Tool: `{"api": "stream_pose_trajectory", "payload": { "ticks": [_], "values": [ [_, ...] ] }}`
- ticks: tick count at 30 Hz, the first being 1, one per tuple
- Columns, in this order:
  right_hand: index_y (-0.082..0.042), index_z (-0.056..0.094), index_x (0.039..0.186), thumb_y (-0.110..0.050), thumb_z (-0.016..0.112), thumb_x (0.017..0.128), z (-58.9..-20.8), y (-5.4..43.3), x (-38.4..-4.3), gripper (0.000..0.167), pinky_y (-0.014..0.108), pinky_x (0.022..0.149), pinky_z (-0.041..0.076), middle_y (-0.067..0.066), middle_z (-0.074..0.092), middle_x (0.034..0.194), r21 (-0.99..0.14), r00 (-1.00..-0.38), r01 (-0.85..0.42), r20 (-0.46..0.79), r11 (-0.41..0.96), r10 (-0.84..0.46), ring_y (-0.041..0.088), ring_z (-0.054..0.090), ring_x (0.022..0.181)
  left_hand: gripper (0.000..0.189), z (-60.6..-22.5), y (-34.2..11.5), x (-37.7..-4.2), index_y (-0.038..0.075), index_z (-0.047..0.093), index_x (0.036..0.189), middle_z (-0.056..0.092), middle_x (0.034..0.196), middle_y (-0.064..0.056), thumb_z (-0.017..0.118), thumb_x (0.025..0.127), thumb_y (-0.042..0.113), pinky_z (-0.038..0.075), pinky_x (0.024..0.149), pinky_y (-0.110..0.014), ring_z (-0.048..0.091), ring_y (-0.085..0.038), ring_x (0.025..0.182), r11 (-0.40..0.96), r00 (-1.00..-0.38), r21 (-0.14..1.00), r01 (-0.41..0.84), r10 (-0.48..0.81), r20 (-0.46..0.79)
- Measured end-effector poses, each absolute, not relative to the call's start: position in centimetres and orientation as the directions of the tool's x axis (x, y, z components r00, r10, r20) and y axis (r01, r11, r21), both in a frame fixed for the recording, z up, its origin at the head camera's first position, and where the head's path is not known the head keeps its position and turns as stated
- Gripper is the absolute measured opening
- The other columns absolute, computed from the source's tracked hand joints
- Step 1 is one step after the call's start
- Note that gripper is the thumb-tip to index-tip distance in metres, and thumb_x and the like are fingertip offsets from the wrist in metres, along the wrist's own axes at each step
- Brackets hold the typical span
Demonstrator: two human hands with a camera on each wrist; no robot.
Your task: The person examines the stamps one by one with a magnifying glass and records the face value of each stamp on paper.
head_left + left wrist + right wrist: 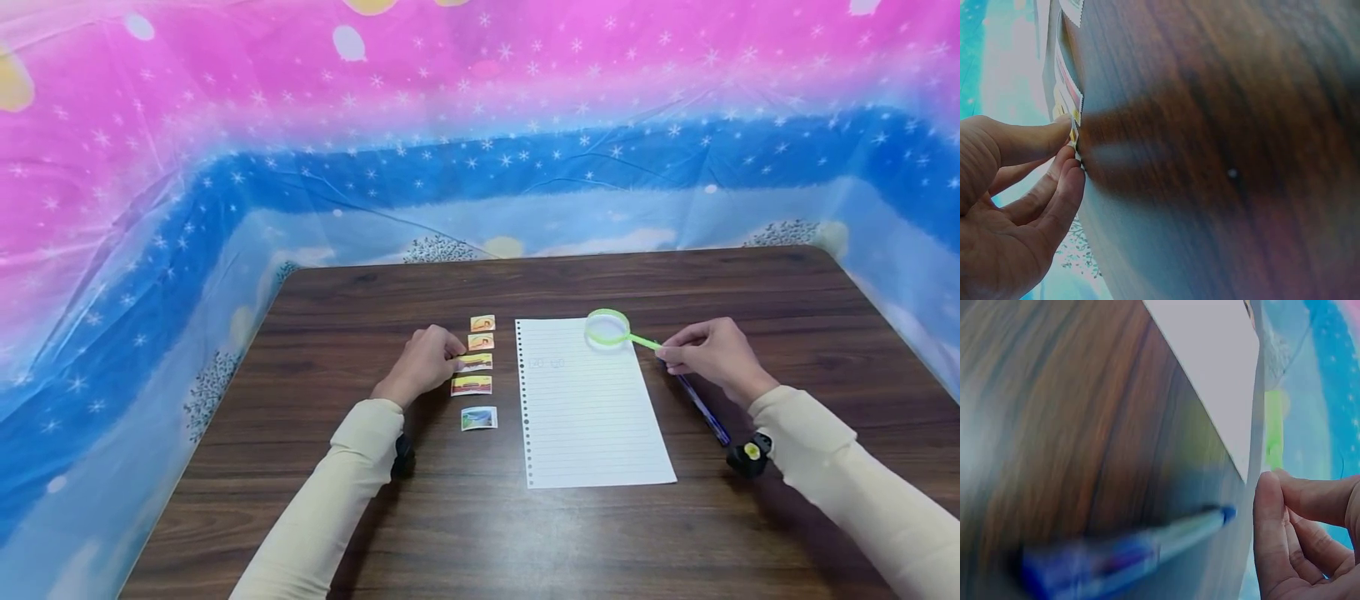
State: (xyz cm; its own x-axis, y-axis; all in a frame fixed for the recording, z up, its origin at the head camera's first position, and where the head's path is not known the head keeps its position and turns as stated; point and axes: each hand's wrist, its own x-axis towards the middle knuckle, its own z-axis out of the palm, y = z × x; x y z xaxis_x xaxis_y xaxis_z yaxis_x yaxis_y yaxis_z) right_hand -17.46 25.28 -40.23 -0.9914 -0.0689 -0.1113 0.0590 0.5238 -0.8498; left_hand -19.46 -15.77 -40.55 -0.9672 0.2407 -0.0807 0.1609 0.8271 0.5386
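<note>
green magnifier (642, 341), its end hidden in pinching right hand (711, 357); stamp (477, 362) partly covered by curled left hand (424, 360), grip unclear

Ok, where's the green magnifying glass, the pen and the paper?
Magnifying glass (628, 337): head view, where ring meets handle.
Pen (703, 407): head view, middle of its barrel.
Paper (591, 410): head view, on its lined middle.

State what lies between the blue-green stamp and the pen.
In the head view, the lined sheet lies between the blue-green stamp and the pen, with strips of bare tabletop on either side.
</note>
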Motion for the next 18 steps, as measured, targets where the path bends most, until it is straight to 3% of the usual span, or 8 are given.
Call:
{"api": "stream_pose_trajectory", "payload": {
  "ticks": [18],
  "values": [
    [0.007,0.075,0.100,-0.007,0.077,0.089,-41.3,17.3,-18.0,0.017,0.034,0.071,0.062,0.015,0.071,0.090,-0.869,-0.976,0.013,-0.119,0.495,-0.184,0.022,0.071,0.075,0.020,-40.9,-15.8,-19.7,0.002,0.075,0.114,0.071,0.113,-0.013,0.070,0.095,0.005,0.055,0.091,-0.043,0.066,-0.026,0.104,0.829,-0.971,0.538,0.153,0.228,-0.076]
  ]
}}
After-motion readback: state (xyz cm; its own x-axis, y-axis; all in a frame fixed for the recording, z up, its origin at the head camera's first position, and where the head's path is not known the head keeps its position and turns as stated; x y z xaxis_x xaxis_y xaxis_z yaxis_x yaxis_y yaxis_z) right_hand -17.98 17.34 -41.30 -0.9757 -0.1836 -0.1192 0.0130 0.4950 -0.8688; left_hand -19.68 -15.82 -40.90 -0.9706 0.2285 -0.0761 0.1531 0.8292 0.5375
